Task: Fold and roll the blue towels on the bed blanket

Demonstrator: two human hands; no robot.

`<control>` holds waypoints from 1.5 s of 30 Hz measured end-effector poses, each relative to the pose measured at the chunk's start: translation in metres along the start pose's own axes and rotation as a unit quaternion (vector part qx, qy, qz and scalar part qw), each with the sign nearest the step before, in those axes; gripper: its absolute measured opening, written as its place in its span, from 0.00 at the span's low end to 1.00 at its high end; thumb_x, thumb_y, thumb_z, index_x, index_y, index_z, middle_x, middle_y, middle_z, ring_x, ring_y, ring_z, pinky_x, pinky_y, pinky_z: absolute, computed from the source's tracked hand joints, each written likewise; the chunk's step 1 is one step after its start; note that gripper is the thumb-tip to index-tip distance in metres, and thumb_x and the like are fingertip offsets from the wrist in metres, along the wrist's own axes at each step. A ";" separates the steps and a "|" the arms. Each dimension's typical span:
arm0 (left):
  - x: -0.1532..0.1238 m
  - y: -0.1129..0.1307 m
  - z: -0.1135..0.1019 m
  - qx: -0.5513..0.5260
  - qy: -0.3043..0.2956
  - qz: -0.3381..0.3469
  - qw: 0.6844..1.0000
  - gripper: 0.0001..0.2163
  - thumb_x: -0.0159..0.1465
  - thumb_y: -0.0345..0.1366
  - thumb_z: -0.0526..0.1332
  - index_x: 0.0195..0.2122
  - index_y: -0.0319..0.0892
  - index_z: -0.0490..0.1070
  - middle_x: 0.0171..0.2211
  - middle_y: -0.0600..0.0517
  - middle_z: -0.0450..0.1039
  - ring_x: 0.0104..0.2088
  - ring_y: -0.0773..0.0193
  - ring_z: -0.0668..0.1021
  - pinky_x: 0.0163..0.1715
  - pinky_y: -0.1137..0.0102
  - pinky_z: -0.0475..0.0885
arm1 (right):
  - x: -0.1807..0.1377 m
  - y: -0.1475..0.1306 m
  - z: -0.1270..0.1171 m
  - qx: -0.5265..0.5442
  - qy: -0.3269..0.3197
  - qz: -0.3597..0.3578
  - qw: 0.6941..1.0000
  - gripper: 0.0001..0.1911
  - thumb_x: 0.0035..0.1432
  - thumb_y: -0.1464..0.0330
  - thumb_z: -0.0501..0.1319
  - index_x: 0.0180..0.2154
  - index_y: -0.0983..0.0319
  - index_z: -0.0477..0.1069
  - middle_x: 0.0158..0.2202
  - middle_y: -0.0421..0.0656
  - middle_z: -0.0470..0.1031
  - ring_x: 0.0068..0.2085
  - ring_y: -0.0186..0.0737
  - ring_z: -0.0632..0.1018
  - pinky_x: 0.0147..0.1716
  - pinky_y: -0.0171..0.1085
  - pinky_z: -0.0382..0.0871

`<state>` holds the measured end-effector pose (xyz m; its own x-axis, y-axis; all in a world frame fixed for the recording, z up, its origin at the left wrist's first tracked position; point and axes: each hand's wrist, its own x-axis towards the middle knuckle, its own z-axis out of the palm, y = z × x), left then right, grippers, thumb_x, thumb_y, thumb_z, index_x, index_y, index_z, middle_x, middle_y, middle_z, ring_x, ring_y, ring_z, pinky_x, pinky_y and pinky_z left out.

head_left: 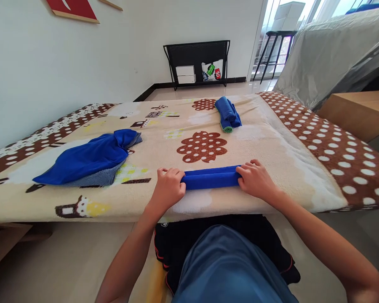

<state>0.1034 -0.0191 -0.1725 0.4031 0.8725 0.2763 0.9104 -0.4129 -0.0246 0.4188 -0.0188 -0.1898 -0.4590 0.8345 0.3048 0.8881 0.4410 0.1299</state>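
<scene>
1. my left hand has its fingers curled in over the left end of a folded blue cloth strip, with no gap that i can see.
2. my right hand is closed the same way over the right end; how tightly either hand squeezes, i cannot tell.
3. the strip lies directly between my hands, its long axis running left to right across my front, a fold line along its length. neither hand is nearer: each has one end.
4. under it is the cream patterned blanket, near its front edge; just beyond the strip is a brown dotted flower print.
5. farther out, past the strip's right half, rolled blue cloths point roughly away from me, nearer my right hand.
6. leftward, apart from my left hand, a loose blue cloth lies rumpled, its grey side partly showing.
</scene>
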 end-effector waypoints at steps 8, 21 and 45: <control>0.007 0.049 0.013 0.000 0.035 0.060 0.998 0.23 0.66 0.28 0.52 0.62 0.39 0.65 0.64 0.39 0.66 0.63 0.48 0.68 0.60 0.52 0.59 | 0.005 -0.034 0.003 0.037 0.043 -0.022 0.998 0.23 0.63 0.75 0.52 0.59 0.67 0.69 0.62 0.55 0.69 0.58 0.53 0.72 0.57 0.48 0.61; 0.006 0.003 0.035 -0.024 0.001 0.040 0.999 0.24 0.71 0.44 0.55 0.67 0.42 0.60 0.64 0.40 0.66 0.63 0.50 0.69 0.62 0.54 0.58 | -0.006 0.012 0.033 0.132 0.037 -0.049 0.989 0.28 0.71 0.63 0.51 0.69 0.62 0.55 0.67 0.50 0.62 0.67 0.47 0.65 0.65 0.51 0.59; -0.011 -0.035 0.033 -0.170 -0.058 0.022 0.983 0.21 0.73 0.43 0.51 0.65 0.46 0.58 0.63 0.42 0.66 0.64 0.53 0.67 0.62 0.55 0.57 | 0.019 0.063 -0.078 0.286 0.093 0.007 0.954 0.21 0.60 0.49 0.61 0.46 0.57 0.76 0.41 0.41 0.80 0.38 0.41 0.79 0.42 0.40 0.74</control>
<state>0.0703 -0.0058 -0.2059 0.4669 0.8677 0.1706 0.8162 -0.4971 0.2944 0.4682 -0.0005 -0.1025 -0.3871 0.7919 0.4724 0.7104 0.5827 -0.3946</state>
